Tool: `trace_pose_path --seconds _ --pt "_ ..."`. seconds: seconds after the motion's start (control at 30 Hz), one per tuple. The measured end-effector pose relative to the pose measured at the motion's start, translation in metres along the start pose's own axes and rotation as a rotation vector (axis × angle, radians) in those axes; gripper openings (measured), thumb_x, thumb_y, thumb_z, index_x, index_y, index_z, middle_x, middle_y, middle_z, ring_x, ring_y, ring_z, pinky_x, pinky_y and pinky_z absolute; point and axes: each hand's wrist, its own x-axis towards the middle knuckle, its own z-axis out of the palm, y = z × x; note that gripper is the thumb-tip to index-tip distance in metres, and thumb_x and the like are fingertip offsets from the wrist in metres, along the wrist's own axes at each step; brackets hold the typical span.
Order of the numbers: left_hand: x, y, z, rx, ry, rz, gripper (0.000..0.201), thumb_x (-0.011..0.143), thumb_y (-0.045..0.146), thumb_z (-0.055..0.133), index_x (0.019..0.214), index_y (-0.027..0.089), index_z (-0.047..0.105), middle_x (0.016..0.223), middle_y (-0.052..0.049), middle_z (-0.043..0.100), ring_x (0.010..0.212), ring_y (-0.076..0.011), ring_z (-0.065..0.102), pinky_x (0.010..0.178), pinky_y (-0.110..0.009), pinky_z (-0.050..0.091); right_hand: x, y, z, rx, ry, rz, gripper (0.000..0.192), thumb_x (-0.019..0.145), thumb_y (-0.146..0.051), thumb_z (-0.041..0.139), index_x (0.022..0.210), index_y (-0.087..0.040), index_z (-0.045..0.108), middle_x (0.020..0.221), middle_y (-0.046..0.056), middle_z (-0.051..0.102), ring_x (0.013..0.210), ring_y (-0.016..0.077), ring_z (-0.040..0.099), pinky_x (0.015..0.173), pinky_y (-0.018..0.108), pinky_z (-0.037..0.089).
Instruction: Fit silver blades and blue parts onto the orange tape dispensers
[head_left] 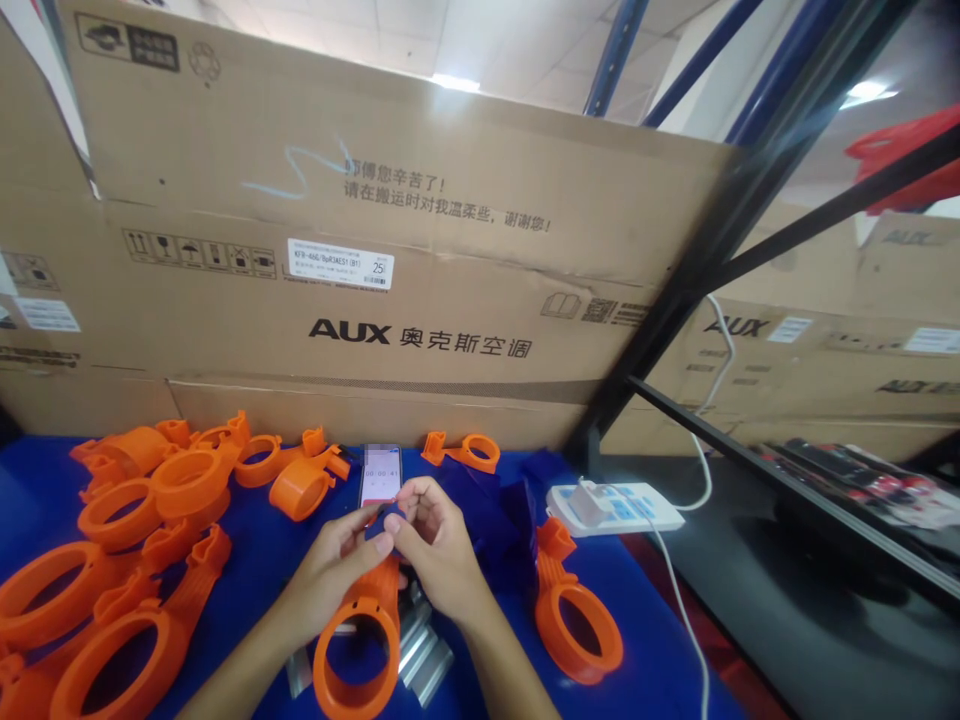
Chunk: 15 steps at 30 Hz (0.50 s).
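In front of me is an orange plastic ring with an arm (358,655), its round end toward me. At its far end, my left hand (334,560) and my right hand (435,540) pinch a small dark blue piece (385,519) between thumbs and fingers. The fingers partly cover this piece and the top of the orange arm. Several silvery metal strips (426,655) lie beneath and to the right of the orange ring. Just beyond my fingers stands a phone (381,478) with a timer on its screen.
Several similar orange rings (112,620) are heaped on the blue table cover (262,610) at left. Another orange ring (579,630) lies right, near dark blue pieces (514,520). A white power strip (616,508) with cables sits by a black rack post (645,350). Cardboard (450,280) walls the back.
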Motion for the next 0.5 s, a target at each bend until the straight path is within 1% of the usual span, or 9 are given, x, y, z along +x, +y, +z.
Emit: trace_pose_path --seconds 0.1,0.2,0.27,0.33,0.37,0.4,0.43,0.47,0.5 --pt "0.000 0.000 0.000 -0.009 -0.015 0.000 0.038 0.087 0.035 0.078 0.121 0.020 0.077 0.112 -0.013 0.079 0.103 -0.0331 0.074 0.085 -0.037 0.059 0.000 0.002 0.001 -0.010 0.006 -0.028 0.032 0.087 -0.046 0.075 0.096 -0.024 0.054 0.074 -0.005 0.048 0.059 0.0108 0.045 0.048 0.020 0.042" --pt "0.000 -0.005 0.000 -0.023 0.036 0.018 0.036 0.085 0.034 0.079 0.118 0.019 0.078 0.115 -0.013 0.078 0.106 -0.0322 0.073 0.089 -0.035 0.057 0.000 0.006 0.003 -0.047 0.027 -0.052 0.033 0.088 -0.050 0.074 0.097 -0.023 0.056 0.075 -0.005 0.050 0.059 0.0112 0.046 0.051 0.022 0.044" --pt "0.000 -0.009 -0.003 -0.068 0.101 -0.011 0.041 0.084 0.036 0.081 0.121 0.019 0.076 0.114 -0.014 0.079 0.101 -0.0315 0.075 0.083 -0.034 0.058 0.001 0.009 0.002 -0.106 0.035 -0.079 0.032 0.094 -0.053 0.067 0.103 -0.023 0.060 0.081 -0.002 0.057 0.063 0.0132 0.053 0.056 0.024 0.047" --pt "0.000 -0.011 -0.006 -0.161 0.135 -0.130 0.050 0.082 0.044 0.080 0.123 0.017 0.073 0.104 -0.016 0.080 0.088 -0.0326 0.077 0.070 -0.036 0.060 0.003 0.009 -0.004 -0.243 0.082 -0.137 0.032 0.101 -0.052 0.054 0.109 -0.023 0.065 0.088 0.002 0.064 0.071 0.0170 0.060 0.063 0.028 0.051" --pt "0.000 -0.011 -0.008 -0.225 0.132 -0.199 0.055 0.081 0.050 0.078 0.123 0.014 0.073 0.097 -0.017 0.080 0.081 -0.0336 0.077 0.065 -0.037 0.059 0.005 0.008 -0.010 -0.361 0.144 -0.189 0.032 0.103 -0.050 0.051 0.110 -0.023 0.067 0.092 0.004 0.067 0.078 0.0198 0.062 0.069 0.031 0.052" --pt "0.001 -0.011 -0.010 -0.297 0.122 -0.249 0.059 0.081 0.056 0.074 0.121 0.012 0.073 0.091 -0.018 0.080 0.077 -0.0346 0.077 0.062 -0.039 0.059 0.007 0.007 -0.018 -0.503 0.236 -0.251 0.031 0.104 -0.046 0.049 0.110 -0.023 0.069 0.096 0.007 0.068 0.086 0.0231 0.063 0.076 0.035 0.052" --pt "0.001 -0.009 -0.012 -0.367 0.109 -0.273 0.062 0.081 0.059 0.071 0.119 0.010 0.073 0.087 -0.019 0.079 0.074 -0.0351 0.077 0.062 -0.041 0.060 0.008 0.007 -0.027 -0.688 0.365 -0.339 0.025 0.100 -0.043 0.057 0.110 -0.023 0.070 0.103 0.009 0.069 0.098 0.0278 0.062 0.085 0.041 0.050" --pt "0.001 -0.008 -0.014 -0.428 0.103 -0.267 0.063 0.082 0.061 0.068 0.118 0.009 0.073 0.085 -0.018 0.079 0.074 -0.0352 0.076 0.063 -0.042 0.060 0.010 0.007 -0.037 -0.881 0.498 -0.395 0.026 0.096 -0.042 0.063 0.112 -0.023 0.071 0.112 0.013 0.067 0.110 0.0336 0.057 0.091 0.048 0.046" --pt "0.002 -0.006 -0.014 -0.477 0.115 -0.235 0.062 0.083 0.060 0.066 0.119 0.009 0.073 0.084 -0.018 0.078 0.074 -0.0344 0.076 0.065 -0.042 0.061 0.011 0.007 -0.048 -1.049 0.632 -0.405 0.028 0.093 -0.039 0.066 0.116 -0.023 0.071 0.121 0.016 0.064 0.117 0.0385 0.051 0.093 0.053 0.042"
